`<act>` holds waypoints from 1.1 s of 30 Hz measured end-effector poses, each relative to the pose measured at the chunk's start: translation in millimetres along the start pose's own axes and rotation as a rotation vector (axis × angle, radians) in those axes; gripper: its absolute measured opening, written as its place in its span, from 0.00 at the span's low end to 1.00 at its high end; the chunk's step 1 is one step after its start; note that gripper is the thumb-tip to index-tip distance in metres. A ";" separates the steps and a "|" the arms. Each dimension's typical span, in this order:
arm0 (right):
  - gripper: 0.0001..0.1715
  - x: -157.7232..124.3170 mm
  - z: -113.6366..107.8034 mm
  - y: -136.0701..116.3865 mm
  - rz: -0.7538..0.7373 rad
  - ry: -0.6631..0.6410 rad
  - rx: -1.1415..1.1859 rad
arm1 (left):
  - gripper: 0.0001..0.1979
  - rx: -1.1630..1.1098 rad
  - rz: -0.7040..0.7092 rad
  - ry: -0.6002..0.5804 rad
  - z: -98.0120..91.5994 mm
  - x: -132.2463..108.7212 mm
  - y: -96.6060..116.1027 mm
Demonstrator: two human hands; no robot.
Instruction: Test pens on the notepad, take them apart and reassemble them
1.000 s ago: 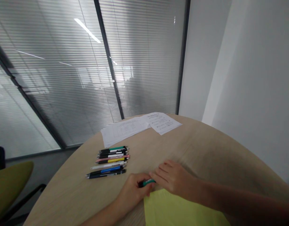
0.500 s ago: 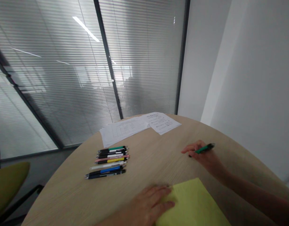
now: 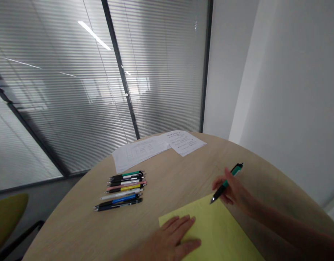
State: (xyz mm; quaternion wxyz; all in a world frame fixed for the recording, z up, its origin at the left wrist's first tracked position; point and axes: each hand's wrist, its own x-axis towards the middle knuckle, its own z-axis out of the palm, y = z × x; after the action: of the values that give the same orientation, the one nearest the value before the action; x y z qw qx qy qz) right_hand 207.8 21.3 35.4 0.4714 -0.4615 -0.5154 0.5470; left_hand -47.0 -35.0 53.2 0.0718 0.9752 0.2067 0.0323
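Observation:
My right hand (image 3: 235, 192) grips a green and black pen (image 3: 226, 182) in a writing hold, its tip just over the far corner of a yellow sheet of paper (image 3: 213, 232). That sheet lies near me on the round wooden table (image 3: 172, 177). My left hand (image 3: 172, 241) rests flat on the sheet's left edge, fingers spread. A row of several pens (image 3: 120, 189) in green, white, pink, yellow, blue and black lies to the left of both hands.
Two white printed sheets (image 3: 158, 146) lie at the table's far edge. Glass walls with blinds (image 3: 101, 83) stand behind the table and a white wall (image 3: 292, 90) to the right. An olive chair seat (image 3: 7, 214) shows at lower left.
My right hand took the green pen away from my left hand, swung right, then came back into a writing grip over the sheet's corner. My left hand settled flat on the yellow sheet.

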 end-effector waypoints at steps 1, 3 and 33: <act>0.41 -0.2 0.3 0.4 0.009 -0.001 -0.009 | 0.22 -0.010 -0.007 -0.006 -2.3 -0.1 -0.8; 0.40 0.4 1.4 0.3 -0.024 -0.007 -0.028 | 0.25 -0.051 -0.002 -0.019 -4.4 0.4 -3.4; 0.20 9.6 21.2 6.5 -0.028 0.039 -0.236 | 0.32 -0.147 -0.009 -0.026 0.8 -1.4 -27.3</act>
State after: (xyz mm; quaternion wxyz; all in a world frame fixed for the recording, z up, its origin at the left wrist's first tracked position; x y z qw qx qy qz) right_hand 185.3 28.0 29.7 0.4312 -0.5172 -0.5733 0.4668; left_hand -59.1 -11.0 48.1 0.1460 0.9667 0.2073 0.0342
